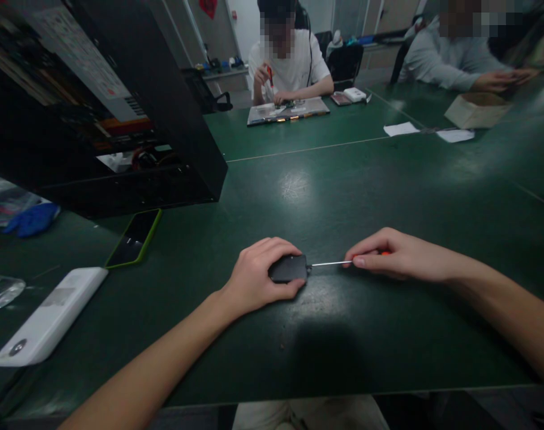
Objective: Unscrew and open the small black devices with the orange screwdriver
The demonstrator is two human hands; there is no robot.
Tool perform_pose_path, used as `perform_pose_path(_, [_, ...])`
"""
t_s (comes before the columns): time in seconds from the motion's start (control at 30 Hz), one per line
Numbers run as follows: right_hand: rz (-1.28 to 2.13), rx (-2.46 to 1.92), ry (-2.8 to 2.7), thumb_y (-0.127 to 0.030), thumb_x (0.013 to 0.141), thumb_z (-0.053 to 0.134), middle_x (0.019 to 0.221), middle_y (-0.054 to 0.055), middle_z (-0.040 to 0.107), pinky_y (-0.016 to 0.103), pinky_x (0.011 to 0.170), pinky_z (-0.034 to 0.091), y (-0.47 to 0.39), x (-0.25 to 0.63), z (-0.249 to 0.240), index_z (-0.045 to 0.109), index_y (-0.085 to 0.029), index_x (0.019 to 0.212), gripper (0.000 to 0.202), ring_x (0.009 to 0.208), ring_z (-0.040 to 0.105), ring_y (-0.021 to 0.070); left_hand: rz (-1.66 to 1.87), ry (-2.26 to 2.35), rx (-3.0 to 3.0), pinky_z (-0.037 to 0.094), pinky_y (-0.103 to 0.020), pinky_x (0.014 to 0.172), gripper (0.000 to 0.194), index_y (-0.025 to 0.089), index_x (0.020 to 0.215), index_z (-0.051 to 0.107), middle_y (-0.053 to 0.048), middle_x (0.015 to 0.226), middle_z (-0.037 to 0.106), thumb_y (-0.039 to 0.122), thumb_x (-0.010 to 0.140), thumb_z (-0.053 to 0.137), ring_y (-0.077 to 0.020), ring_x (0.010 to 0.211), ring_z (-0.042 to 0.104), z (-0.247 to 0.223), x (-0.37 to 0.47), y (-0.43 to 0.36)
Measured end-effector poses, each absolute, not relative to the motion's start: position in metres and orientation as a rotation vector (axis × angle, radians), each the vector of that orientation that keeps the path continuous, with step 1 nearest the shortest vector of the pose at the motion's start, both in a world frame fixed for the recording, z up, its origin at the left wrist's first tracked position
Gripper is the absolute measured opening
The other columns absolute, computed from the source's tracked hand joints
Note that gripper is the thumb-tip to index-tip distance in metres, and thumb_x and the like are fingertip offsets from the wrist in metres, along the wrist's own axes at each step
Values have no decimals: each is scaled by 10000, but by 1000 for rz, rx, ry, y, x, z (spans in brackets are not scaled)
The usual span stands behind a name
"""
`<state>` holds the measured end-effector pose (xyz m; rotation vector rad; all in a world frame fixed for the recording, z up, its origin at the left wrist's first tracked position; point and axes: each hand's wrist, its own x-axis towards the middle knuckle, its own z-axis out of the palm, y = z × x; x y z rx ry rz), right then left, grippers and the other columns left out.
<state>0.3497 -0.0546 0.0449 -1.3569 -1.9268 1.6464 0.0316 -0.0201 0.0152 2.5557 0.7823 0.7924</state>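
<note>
My left hand (261, 272) grips a small flat black box (289, 270) from its left side, thumb along the near edge and fingers along the far edge. The box rests on or just above the green table; I cannot tell which. In my right hand (383, 257) is a screwdriver (329, 263) with an orange-red handle, mostly hidden by the fingers. Its thin metal shaft lies nearly level and points left. The tip meets a small fitting on the box's right end.
To the left stands a large open black computer case (177, 173). Near it lie a green-edged phone (135, 239), a white oblong device (52, 316) and a blue glove (32, 220). Across the green table (343, 191) sit two people; one works on a flat panel (314, 107). A cardboard box (475, 113) stands far right.
</note>
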Motion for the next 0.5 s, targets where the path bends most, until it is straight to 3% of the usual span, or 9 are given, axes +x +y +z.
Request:
perform_pose_path(0.1, [1799, -1353, -1757, -625, 925, 692, 603, -71, 399, 215, 415, 194, -56, 350, 43, 790, -176, 1126, 502, 477, 297, 67, 779, 796, 2554, 555, -388, 929, 376, 199, 1152, 691, -66, 1113, 754, 331, 828, 829, -247, 1021, 716, 17, 32, -20])
perform_pose_path(0.37, [1854, -1370, -1723, -636, 921, 695, 615, -68, 430, 226, 416, 199, -52, 353, 38, 783, -174, 1106, 505, 471, 298, 67, 699, 800, 2589, 538, -389, 914, 349, 186, 1129, 691, -72, 1102, 749, 329, 834, 814, -253, 1006, 703, 18, 33, -20])
perform_pose_path(0.43, [1684, -1374, -1892, -618, 950, 666, 654, -37, 552, 238, 462, 307, -53, 352, 40, 797, -187, 1100, 475, 502, 413, 86, 701, 797, 2592, 532, -385, 918, 349, 186, 1136, 689, -69, 1107, 746, 327, 840, 810, -249, 1012, 700, 17, 32, -20])
perform_pose_path(0.5, [1317, -1288, -2182, -536, 1008, 617, 817, 14, 710, 262, 607, 443, -57, 351, 46, 806, -204, 1092, 392, 655, 603, 126, 702, 803, 2591, 528, -383, 922, 352, 190, 1143, 688, -64, 1120, 745, 333, 845, 809, -247, 1021, 698, 16, 32, -20])
